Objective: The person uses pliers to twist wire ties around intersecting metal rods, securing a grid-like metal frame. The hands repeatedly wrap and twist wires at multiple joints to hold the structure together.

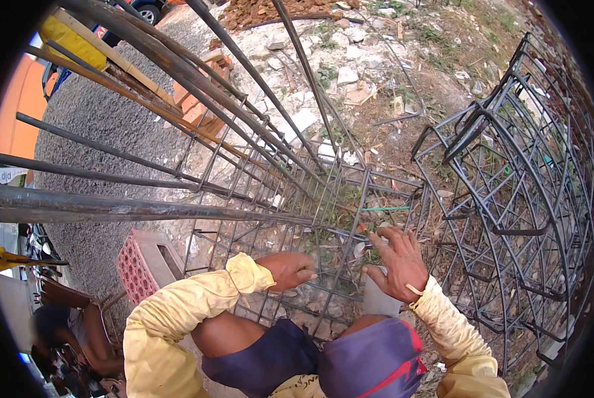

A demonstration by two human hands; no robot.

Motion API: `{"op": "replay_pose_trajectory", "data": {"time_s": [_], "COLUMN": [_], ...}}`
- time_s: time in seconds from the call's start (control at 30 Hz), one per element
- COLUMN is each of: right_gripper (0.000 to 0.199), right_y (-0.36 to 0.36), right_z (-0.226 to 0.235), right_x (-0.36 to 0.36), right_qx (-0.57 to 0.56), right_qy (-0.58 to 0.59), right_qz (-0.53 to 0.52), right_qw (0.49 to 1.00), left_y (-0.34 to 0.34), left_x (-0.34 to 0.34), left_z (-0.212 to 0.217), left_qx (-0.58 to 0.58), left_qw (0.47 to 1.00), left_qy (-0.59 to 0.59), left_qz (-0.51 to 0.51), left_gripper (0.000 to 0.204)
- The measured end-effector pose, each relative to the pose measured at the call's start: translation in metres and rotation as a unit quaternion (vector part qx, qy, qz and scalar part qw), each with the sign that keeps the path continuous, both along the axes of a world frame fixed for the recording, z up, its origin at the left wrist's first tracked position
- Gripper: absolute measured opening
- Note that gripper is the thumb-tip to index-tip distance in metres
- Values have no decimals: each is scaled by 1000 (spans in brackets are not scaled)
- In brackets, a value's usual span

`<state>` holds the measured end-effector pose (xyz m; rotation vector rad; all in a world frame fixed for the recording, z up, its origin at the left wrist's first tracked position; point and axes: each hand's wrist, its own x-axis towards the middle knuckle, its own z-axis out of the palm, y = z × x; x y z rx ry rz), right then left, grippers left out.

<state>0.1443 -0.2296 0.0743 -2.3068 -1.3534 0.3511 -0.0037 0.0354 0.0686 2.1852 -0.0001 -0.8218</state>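
Observation:
My left hand (290,270) is over a cage of steel rebar (337,278), in front of my knees. Its fingers are curled in, and whatever they may hold is hidden. To its right, my right hand (401,264) reaches forward with fingers stretched and thumb apart, close above the rebar. A small orange tip (362,227) shows beside its fingertips; what it belongs to is unclear. Just beyond lies a thin green strip (386,209). Long thick steel bars (144,211) run from the cage toward the left and upper left.
More bent rebar frames (502,192) are stacked at the right. A red and grey perforated block (148,262) stands left of my arm, near a grey gravel pile (91,132). Orange bricks (201,106) and rubble (347,74) lie beyond. At lower left, another person (78,331) is partly visible.

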Motion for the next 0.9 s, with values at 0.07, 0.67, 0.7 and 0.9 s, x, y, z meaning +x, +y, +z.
{"op": "replay_pose_trajectory", "data": {"time_s": [0.07,0.67,0.7,0.9], "right_gripper": [57,28,29,29], "right_y": [26,57,71,122], "right_z": [-1,-107,-109,-111], "right_x": [-6,85,86,93], "right_qx": [69,112,115,162], "right_qy": [113,438,428,474], "right_qz": [128,-220,-205,-209], "right_qw": [983,864,873,840], "left_y": [-14,72,79,81], "left_x": [26,-10,-13,39], "left_z": [6,14,5,-1], "left_qx": [-112,-269,-321,-354], "left_qw": [990,715,727,737], "left_qy": [56,0,-4,-7], "left_qz": [62,646,607,576], "left_gripper": [33,58,60,64]}}
